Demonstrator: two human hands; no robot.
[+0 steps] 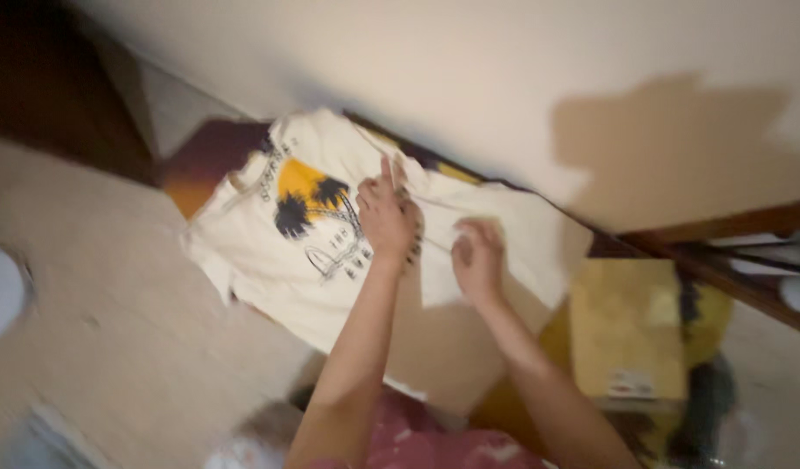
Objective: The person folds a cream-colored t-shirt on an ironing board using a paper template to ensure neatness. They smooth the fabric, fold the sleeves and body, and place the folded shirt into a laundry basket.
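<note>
A cream printed T-shirt [287, 234] lies spread on a bed's orange-and-maroon cover [211, 156] against the wall, its lower part partly folded, as the left hand [387, 217] and right hand [478, 258] pinch the fabric close together.

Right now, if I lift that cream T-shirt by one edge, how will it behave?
The cream T-shirt will probably go floppy and drape, since it already lies in soft folds under the left hand and right hand. It looks thin, so likely light. Its folds would probably fall open rather than hold shape.
</note>
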